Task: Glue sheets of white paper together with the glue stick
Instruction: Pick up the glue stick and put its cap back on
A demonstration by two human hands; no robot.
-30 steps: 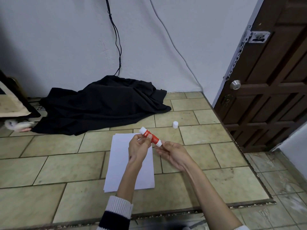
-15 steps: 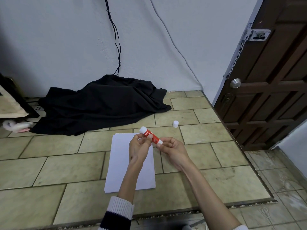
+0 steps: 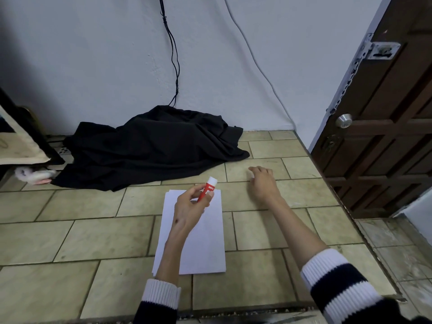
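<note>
Left hand (image 3: 189, 208) holds the glue stick (image 3: 207, 188) pinched between thumb and curled fingers, white end pointing up and away, directly above the far edge of the white paper (image 3: 205, 239). Right hand (image 3: 263, 183) is extended beyond the paper to the far right, fingers curled down onto the tiles; a speck of white shows at the fingertips, possibly the cap, but whether anything is grasped cannot be determined. Risks, as judged: the sheets lie loose and unweighted on smooth tile, so a one-handed stroke could drag or crease the top sheet; the stack's lower edges are slightly offset, so bonding now may fix a misalignment; glue running off the edge would foul the floor (image 3: 98, 239). The surface is glazed beige tile with dark grout lines, which may print through thin paper under pressure. Surroundings: a black cloth (image 3: 149, 146) heaped against a pale wall (image 3: 93, 54), cables (image 3: 174, 54) hanging above it, a dark wooden door (image 3: 385, 136) at right.
</note>
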